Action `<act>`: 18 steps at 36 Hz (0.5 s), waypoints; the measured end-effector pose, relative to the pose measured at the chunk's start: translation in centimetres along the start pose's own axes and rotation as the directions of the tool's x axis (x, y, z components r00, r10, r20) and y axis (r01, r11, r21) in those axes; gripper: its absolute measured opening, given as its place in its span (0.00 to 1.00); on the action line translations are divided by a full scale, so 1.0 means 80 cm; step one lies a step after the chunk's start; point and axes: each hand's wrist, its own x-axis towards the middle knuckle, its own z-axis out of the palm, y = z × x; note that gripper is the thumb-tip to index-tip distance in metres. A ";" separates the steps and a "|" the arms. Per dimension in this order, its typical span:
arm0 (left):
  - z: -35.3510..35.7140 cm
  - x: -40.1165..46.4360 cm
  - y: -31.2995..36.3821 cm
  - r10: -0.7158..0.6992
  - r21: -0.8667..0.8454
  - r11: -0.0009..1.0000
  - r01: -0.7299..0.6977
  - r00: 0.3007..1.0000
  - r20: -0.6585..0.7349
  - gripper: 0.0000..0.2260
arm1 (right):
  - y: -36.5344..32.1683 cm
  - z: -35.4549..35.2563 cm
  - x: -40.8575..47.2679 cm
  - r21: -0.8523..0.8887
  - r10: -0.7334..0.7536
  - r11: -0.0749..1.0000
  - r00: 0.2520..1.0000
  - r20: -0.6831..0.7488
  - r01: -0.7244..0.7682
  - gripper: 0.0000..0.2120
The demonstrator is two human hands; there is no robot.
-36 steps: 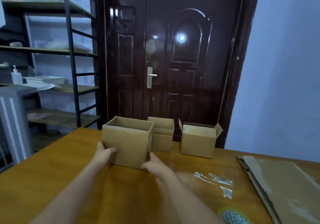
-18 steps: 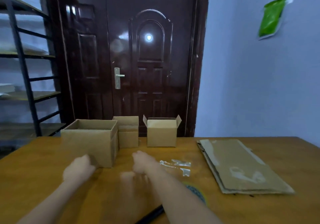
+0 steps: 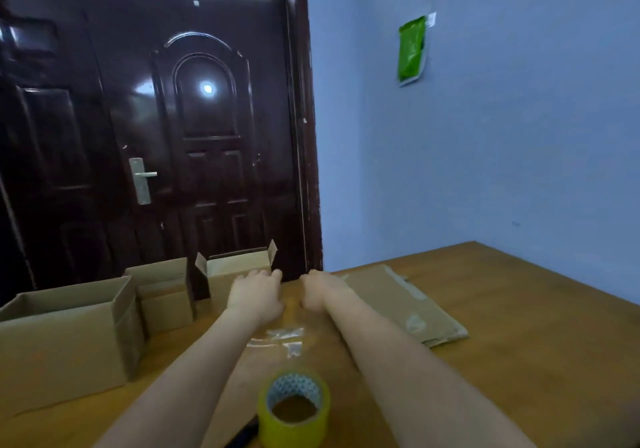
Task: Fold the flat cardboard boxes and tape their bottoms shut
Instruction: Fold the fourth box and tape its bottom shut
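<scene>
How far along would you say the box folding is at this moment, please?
Done: three boxes stand folded and open-topped at the left; their bottoms are hidden, so taping cannot be confirmed. In hand: nothing; the left hand and right hand reach forward, near the flat stack. Left: that stack is unfolded, and the tape roll stands untouched near the table's front edge.

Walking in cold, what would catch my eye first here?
Two bare forearms stretch across the wooden table, the left hand and right hand empty near its far edge. A yellow tape roll stands nearest the camera. Three open cardboard boxes sit left, a stack of flat cardboard right.
</scene>
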 end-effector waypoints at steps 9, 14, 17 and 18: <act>0.012 0.039 0.098 0.138 -0.124 0.984 -0.129 0.988 0.073 0.22 | 0.132 -0.018 -0.037 0.009 0.198 0.980 0.980 0.009 -0.199 0.25; 0.034 0.037 0.135 0.131 -0.260 0.963 -0.067 0.963 0.234 0.22 | 0.195 0.010 -0.059 -0.035 0.336 0.942 0.941 0.045 -0.335 0.28; 0.053 0.036 0.150 0.123 -0.350 0.937 0.003 0.933 0.337 0.23 | 0.218 0.028 -0.070 0.000 0.411 0.911 0.907 0.090 -0.413 0.33; 0.057 0.035 0.154 0.123 -0.379 0.925 0.026 0.922 0.366 0.23 | 0.224 0.033 -0.073 0.016 0.439 0.896 0.892 0.108 -0.443 0.34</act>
